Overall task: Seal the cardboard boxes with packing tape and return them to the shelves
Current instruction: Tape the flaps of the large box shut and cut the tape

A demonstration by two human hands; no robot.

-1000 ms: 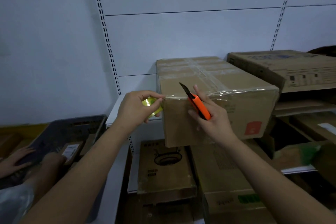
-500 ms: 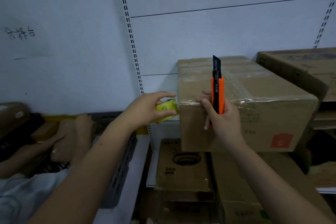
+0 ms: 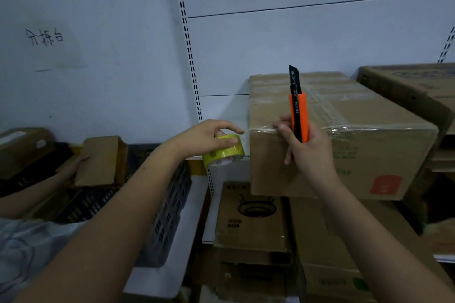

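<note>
A taped cardboard box point(image 3: 349, 155) sits on a white shelf point(image 3: 222, 162), its front edge wrapped in clear tape. My left hand point(image 3: 204, 136) holds a yellow tape roll point(image 3: 222, 151) just left of the box's front left corner. A short strip of tape runs from the roll to that corner. My right hand point(image 3: 305, 147) grips an orange utility knife point(image 3: 298, 108) upright, its black blade extended. The thumb presses the tape on the box's front top edge.
More cardboard boxes point(image 3: 251, 219) fill the lower shelf, and another box point(image 3: 408, 86) stands to the right. On the left, another person's hand point(image 3: 78, 162) holds a small carton point(image 3: 101, 160) above a dark plastic crate point(image 3: 167, 216). A slotted shelf upright point(image 3: 189, 61) rises behind.
The knife turned from slanted across the box to upright. The tape roll came lower and stands out more from the corner. On the left, the other person lifted a carton.
</note>
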